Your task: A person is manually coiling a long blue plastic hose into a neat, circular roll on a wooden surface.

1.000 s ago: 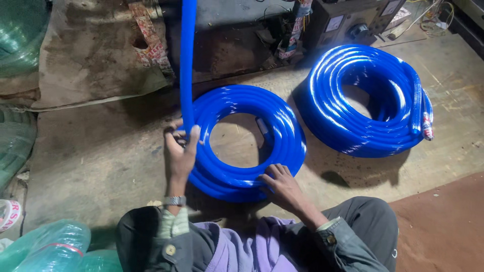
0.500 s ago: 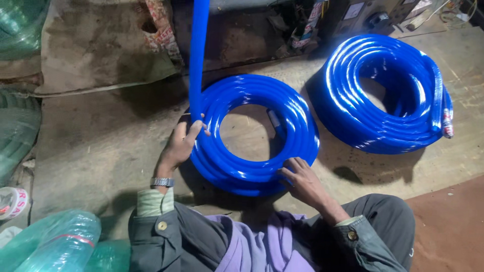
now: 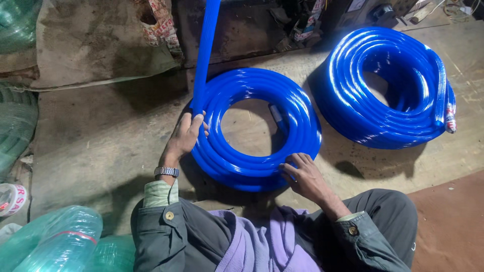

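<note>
A coil of bright blue hose (image 3: 262, 166) lies flat on the floor in front of me. My left hand (image 3: 187, 135), with a metal watch at the wrist, grips the hose where a straight length of blue hose (image 3: 207, 45) comes down from the top of the view and joins the coil's left side. My right hand (image 3: 302, 174) rests with spread fingers on the coil's near right edge, pressing it down. A second, thicker coil of blue hose (image 3: 393, 85) lies to the right, with a white-wrapped end (image 3: 449, 121) on its right side.
Rolls of clear green hose wrapped in plastic (image 3: 55, 242) sit at the bottom left, more green rolls (image 3: 15, 126) at the far left. A dusty sack (image 3: 101, 45) lies at the upper left. Dark machinery (image 3: 302, 20) stands behind the coils. Reddish flooring (image 3: 454, 221) lies at the lower right.
The view has drifted so both coils sit further right. My left hand has slid along the hose at the coil's left side; my right hand stays on the near edge.
</note>
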